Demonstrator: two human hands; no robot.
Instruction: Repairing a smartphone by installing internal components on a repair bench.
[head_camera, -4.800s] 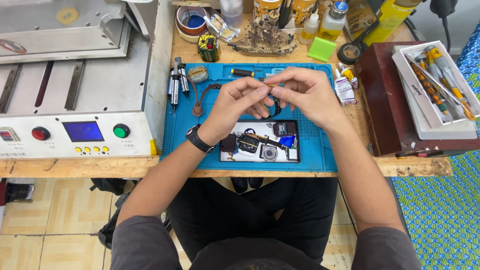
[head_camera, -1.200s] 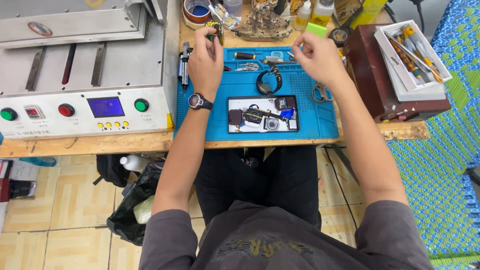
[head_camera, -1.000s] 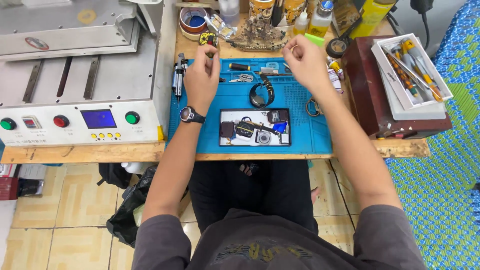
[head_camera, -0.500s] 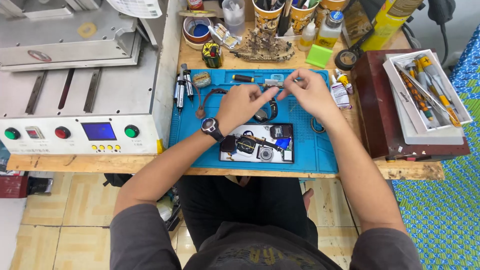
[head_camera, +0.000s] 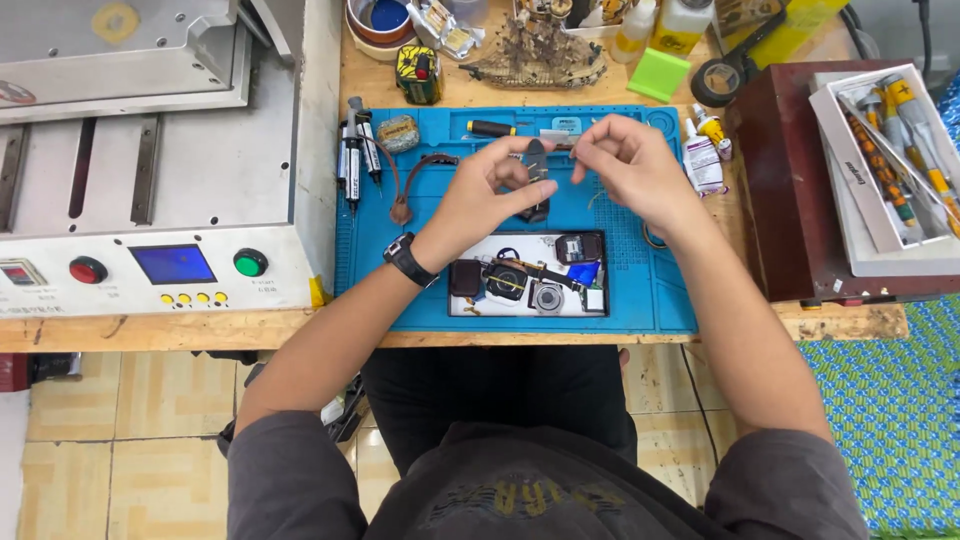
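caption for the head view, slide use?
Left hand pinches a small dark part above a blue mat; right hand alongside.

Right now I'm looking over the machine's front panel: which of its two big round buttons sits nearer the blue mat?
The green button, right of the blue screen; the red button sits left of the screen, farther from the blue mat.

The person is wearing a grey sweatshirt (head_camera: 520, 495), sleeves pushed up. A black watch (head_camera: 409, 260) is sitting on the left wrist. Trousers (head_camera: 500, 395) are showing black.

Machine (head_camera: 150, 200) left of mat (head_camera: 660, 290), seemingly touching.
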